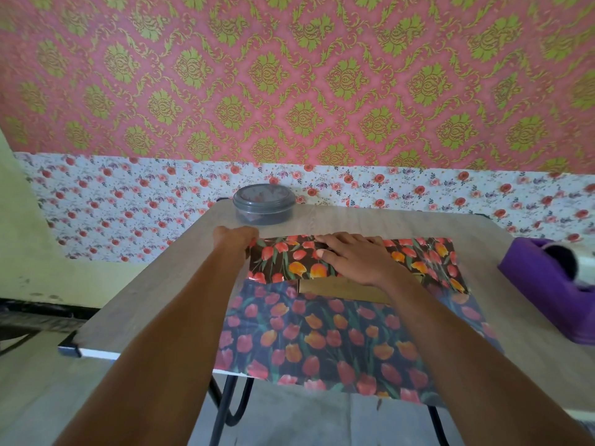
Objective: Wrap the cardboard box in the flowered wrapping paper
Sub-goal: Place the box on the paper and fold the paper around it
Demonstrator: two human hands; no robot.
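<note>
The right hand [354, 257] lies flat, palm down, with straight fingers held together. It presses the folded-over flap of the wrapping paper [322, 342] against the top of the cardboard box [341, 289], and its fingertips reach the box's far edge. The thumb lies along the flap, pointing toward the box's left end.

The left hand [236, 238] sits at the far left corner of the box. Its fingers curl down over the left end of the same flap and grip the paper there. The fingertips are hidden behind the knuckles.

The box lies under the right hand, and only a narrow brown strip of it shows, just nearer the person than the right wrist. The flap covers the rest from the far side. The sheet spreads out flat from under the box toward the person, and its near edge hangs past the edge of the desk [145, 300].

Beyond the box, toward the wall, a round grey container [264, 204] with a lid stands on the desk, apart from the paper. To the right of the box sits a purple tape dispenser [547, 284], clear of the sheet.
</note>
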